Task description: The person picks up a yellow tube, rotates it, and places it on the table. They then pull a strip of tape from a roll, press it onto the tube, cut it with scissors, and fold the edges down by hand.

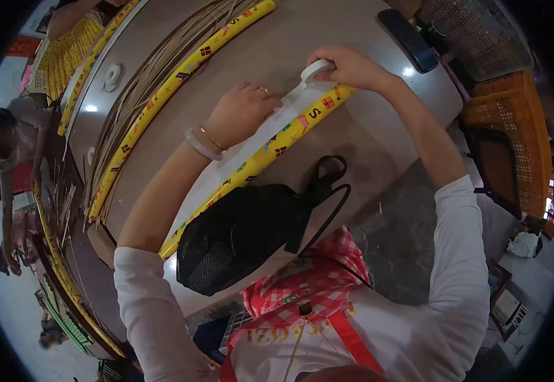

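Observation:
A long yellow patterned roll (280, 141) lies across the table, beside a strip of white paper (258, 141). My right hand (353, 69) grips a white tape roll (319, 71) at the far end of the yellow roll, with a strip of tape running from it. My left hand (242, 113) rests over the white paper near the tape strip, fingers together; whether it grips anything is hidden. A bracelet and a bangle are on the left wrist. A black mesh bag (242, 235) with a strap lies against the near side of the yellow roll.
Beyond my left arm lie another yellow roll (156, 102) and thin brown strips (138, 95). A phone (408, 39) sits at the table's right end, near a basket (477, 35) and an orange crate (512, 140). A co-worker (19, 137) is at the left.

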### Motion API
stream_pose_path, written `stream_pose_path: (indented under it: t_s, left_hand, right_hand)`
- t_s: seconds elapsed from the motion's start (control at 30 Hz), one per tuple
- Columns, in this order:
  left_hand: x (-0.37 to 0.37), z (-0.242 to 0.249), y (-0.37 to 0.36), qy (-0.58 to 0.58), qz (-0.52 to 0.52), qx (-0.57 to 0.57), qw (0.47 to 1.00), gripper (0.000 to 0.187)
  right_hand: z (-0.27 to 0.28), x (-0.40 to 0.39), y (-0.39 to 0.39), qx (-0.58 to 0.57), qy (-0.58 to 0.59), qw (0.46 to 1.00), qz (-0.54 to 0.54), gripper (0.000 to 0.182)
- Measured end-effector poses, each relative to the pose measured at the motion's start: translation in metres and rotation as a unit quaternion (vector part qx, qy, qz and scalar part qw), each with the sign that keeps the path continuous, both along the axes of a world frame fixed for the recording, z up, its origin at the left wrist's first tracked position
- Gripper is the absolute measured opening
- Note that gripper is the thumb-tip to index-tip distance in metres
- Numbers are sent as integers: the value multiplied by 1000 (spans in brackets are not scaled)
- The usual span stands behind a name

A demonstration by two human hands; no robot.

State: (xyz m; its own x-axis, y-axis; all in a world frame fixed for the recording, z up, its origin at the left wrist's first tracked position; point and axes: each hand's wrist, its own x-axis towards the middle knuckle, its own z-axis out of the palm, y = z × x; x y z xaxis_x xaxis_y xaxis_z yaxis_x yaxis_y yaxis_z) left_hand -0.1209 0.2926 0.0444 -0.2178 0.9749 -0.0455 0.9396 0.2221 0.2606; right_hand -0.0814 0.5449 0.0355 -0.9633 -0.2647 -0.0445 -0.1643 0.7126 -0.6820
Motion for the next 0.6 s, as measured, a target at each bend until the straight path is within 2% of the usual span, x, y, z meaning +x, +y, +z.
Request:
stream_pose_path:
  t_s: [0.07, 0.17, 0.2, 0.43, 0.53, 0.6]
  left_hand:
    - [1, -6, 13, 4, 50, 48, 998, 28]
    - [-2, -11, 23, 16, 26, 85, 996, 30]
    - [-3, -13, 25, 16, 27, 86, 996, 30]
    - [2, -18, 21, 23, 27, 87, 996, 34]
    - [2, -21, 20, 38, 26, 82, 996, 35]
    - [-1, -24, 19, 48, 20, 88, 995, 36]
  right_hand:
    - [6, 0, -2, 6, 0, 1000, 4, 23]
    - [13, 0, -3, -2, -34, 999, 4, 24]
    - [14, -1, -2, -15, -63, 998, 2, 24]
    - [9, -3, 6, -45, -44, 998, 22, 22]
    - [17, -4, 11, -42, -76, 996, -35, 21]
    - [18, -8, 19, 16, -37, 999, -4, 20]
